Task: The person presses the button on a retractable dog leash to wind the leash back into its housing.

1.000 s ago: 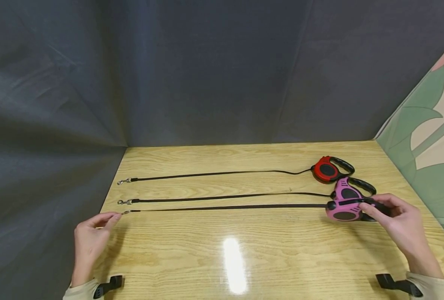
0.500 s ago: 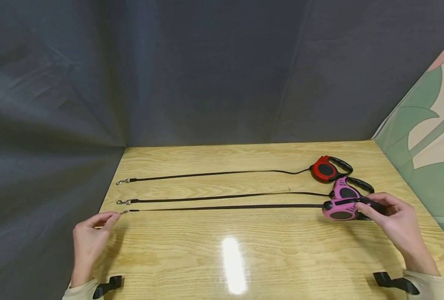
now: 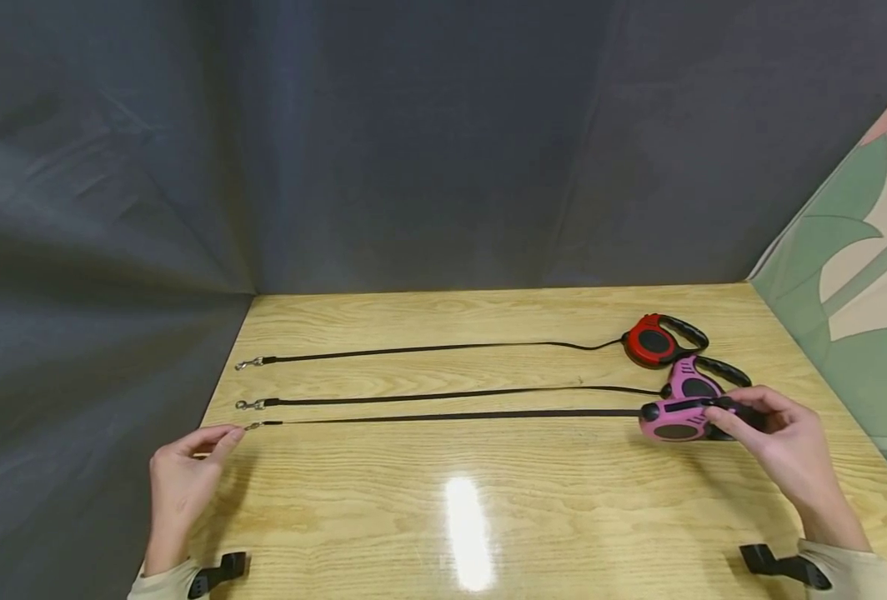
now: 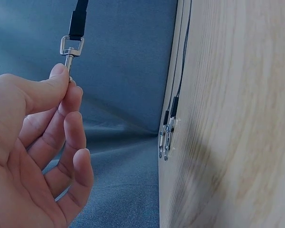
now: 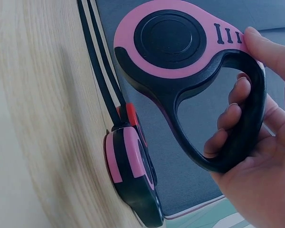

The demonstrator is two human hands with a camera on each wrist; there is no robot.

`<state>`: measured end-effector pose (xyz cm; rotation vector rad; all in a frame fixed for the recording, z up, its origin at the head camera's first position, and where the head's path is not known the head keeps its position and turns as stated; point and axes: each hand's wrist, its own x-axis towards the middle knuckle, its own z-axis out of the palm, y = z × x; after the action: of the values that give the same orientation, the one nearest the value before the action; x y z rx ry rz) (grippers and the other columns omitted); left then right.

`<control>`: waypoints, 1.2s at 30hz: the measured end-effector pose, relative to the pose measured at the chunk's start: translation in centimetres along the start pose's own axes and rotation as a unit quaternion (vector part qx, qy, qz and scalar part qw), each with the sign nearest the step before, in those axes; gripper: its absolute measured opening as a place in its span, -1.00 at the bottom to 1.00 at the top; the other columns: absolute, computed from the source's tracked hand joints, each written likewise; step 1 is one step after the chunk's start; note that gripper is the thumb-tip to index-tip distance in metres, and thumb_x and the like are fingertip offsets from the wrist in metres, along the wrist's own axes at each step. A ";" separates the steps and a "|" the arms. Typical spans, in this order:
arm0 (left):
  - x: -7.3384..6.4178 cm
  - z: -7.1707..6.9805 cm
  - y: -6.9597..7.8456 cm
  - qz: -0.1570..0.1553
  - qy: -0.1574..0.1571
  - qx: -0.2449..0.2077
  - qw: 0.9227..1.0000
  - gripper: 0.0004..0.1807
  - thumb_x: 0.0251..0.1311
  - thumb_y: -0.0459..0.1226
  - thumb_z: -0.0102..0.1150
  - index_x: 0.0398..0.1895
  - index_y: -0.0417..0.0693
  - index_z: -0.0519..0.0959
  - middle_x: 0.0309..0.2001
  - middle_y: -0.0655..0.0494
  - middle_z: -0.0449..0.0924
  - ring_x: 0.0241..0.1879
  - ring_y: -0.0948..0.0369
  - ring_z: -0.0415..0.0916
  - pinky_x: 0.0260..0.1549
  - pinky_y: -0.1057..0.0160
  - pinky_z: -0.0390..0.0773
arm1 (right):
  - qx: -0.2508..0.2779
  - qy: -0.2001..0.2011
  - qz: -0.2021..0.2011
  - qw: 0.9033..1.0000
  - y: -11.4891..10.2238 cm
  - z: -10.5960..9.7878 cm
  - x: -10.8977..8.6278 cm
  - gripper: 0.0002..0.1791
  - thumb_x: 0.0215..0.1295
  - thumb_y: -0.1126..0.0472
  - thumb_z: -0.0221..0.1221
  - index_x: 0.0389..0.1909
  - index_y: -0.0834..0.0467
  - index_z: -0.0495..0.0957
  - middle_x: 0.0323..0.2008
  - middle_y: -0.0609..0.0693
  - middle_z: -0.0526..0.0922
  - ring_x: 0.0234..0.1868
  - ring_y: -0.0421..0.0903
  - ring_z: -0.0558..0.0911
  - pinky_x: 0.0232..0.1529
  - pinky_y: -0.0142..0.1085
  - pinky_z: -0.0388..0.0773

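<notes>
My right hand grips the black handle of a pink retractable dog leash, its thumb at the top of the casing. The leash is held above the table. Its black strap runs straight across to the left, ending in a metal snap hook. Thumb and forefinger of my left hand pinch that hook, also off the tabletop; the other fingers are loosely bent. Behind the held leash lie a second pink leash and a red leash, both on the table with their straps drawn out leftward.
The two lying leashes end in snap hooks at the left side of the wooden table. A dark cloth stands along the back and left. A patterned green and pink sheet borders the right edge.
My right hand has moved a little left with the pink leash, shortening the stretch of strap between the hands. The left hand stays nearly in place, and the lying leashes have not moved.
</notes>
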<state>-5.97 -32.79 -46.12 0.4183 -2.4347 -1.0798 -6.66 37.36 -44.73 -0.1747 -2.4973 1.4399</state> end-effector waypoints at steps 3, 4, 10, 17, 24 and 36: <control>0.0 0.1 -0.1 0.004 -0.001 0.003 1.000 -0.95 0.21 -0.33 0.55 -0.30 -0.12 0.87 -0.50 0.92 0.54 -0.50 0.67 0.53 -0.49 0.54 0.45 | 0.004 -0.003 -0.002 1.000 0.1 0.1 -0.1 -0.70 0.31 0.35 0.45 -0.12 -0.13 0.71 -0.34 -0.49 0.67 -0.40 -0.39 0.53 -0.42 -0.46 0.41; 0.0 0.1 -0.1 0.005 -0.003 0.004 1.000 -0.96 0.21 -0.34 0.55 -0.30 -0.12 0.87 -0.50 0.92 0.54 -0.50 0.67 0.53 -0.49 0.54 0.46 | 0.005 -0.004 -0.002 1.000 0.1 0.1 -0.1 -0.70 0.31 0.35 0.45 -0.12 -0.12 0.71 -0.34 -0.49 0.66 -0.41 -0.39 0.53 -0.42 -0.45 0.41; -0.1 0.4 -0.1 0.007 -0.010 0.011 1.000 -0.97 0.20 -0.34 0.56 -0.31 -0.10 0.87 -0.50 0.92 0.54 -0.49 0.67 0.52 -0.48 0.54 0.46 | 0.005 -0.005 -0.007 1.000 0.0 0.3 0.0 -0.71 0.30 0.36 0.45 -0.14 -0.10 0.71 -0.36 -0.48 0.66 -0.42 -0.38 0.52 -0.43 -0.44 0.40; -0.1 0.5 0.1 0.013 -0.013 0.005 1.000 -0.97 0.19 -0.35 0.56 -0.31 -0.11 0.87 -0.48 0.91 0.55 -0.49 0.66 0.54 -0.51 0.53 0.47 | 0.004 -0.017 -0.015 1.000 -0.1 0.6 0.1 -0.73 0.30 0.38 0.45 -0.12 -0.04 0.72 -0.34 -0.48 0.69 -0.40 -0.38 0.55 -0.42 -0.44 0.42; -0.1 0.7 0.3 0.020 -0.013 -0.005 1.000 -0.94 0.19 -0.35 0.57 -0.31 -0.15 0.86 -0.48 0.88 0.58 -0.49 0.66 0.55 -0.50 0.54 0.47 | 0.003 -0.013 -0.009 1.000 0.0 0.7 0.0 -0.73 0.29 0.37 0.46 -0.13 -0.05 0.72 -0.34 -0.49 0.68 -0.39 -0.38 0.54 -0.40 -0.45 0.41; -0.3 0.8 0.5 0.011 -0.029 0.005 1.000 -0.96 0.22 -0.32 0.55 -0.30 -0.09 0.87 -0.45 0.95 0.54 -0.47 0.61 0.57 -0.50 0.51 0.50 | 0.004 -0.026 -0.013 1.000 0.0 0.9 0.1 -0.75 0.30 0.37 0.45 -0.12 -0.01 0.72 -0.35 -0.45 0.69 -0.42 -0.34 0.53 -0.44 -0.38 0.40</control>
<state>-6.15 -31.78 -46.29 0.3670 -2.4901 -1.0856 -7.01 36.63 -45.10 -0.1043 -2.5250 1.4631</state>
